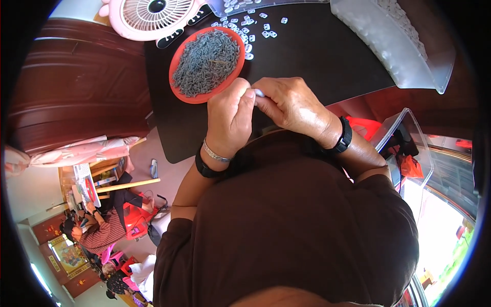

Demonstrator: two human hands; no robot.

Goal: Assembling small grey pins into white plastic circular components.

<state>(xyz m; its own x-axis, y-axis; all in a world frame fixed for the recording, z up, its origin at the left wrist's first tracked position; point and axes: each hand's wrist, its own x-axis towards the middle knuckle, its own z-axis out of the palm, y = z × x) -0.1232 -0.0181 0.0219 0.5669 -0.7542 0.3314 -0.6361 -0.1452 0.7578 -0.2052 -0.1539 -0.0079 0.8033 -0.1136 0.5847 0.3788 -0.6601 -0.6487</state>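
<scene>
Over the near edge of the dark table, my left hand and my right hand meet with fingers pinched together. Between their fingertips shows the end of a small pale piece; most of it is hidden, and its kind is unclear. Just beyond my left hand lies a red plate heaped with small grey rod-like pieces. A thin yellowish stick rests on the heap. Small whitish pieces with holes are scattered to the right of the plate.
A pink fan stands at the far left. Translucent bins hold more pale pieces, one at the back and one at the right. A clear box is beside my right arm. Other people sit away to the left.
</scene>
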